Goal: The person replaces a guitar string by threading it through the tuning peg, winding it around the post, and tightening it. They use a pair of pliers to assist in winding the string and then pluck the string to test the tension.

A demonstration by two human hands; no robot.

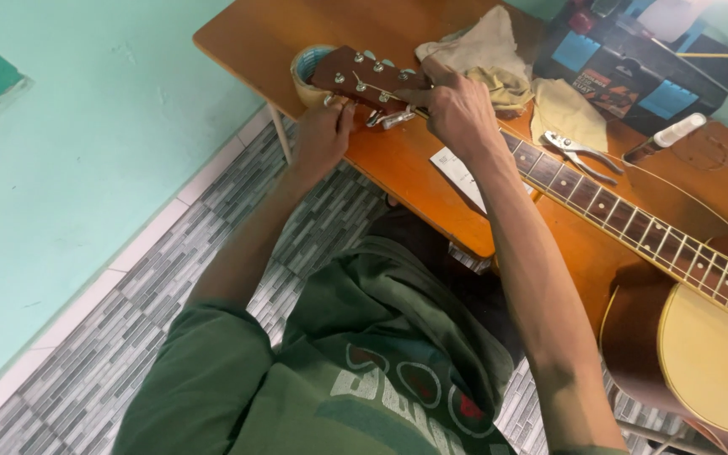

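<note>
An acoustic guitar lies across a wooden table (254, 34); its neck (625, 221) runs from the pale body (709, 354) at lower right up to the brown headstock (364, 74) with silver tuning pegs. My left hand (320, 135) pinches a tuning peg on the near edge of the headstock. Resting on top of the headstock near the nut, my right hand (458, 108) has its fingers closed around the neck and strings there. Loose strings (701, 211) trail off toward the right.
The headstock rests on a roll of tape (305, 67). Beige cloths (486, 50), silver pliers (581, 153), a white-capped tube (663, 139), a small paper (461, 173) and a black and blue tool case (634, 67) lie on the table. Tiled floor and a green wall are at left.
</note>
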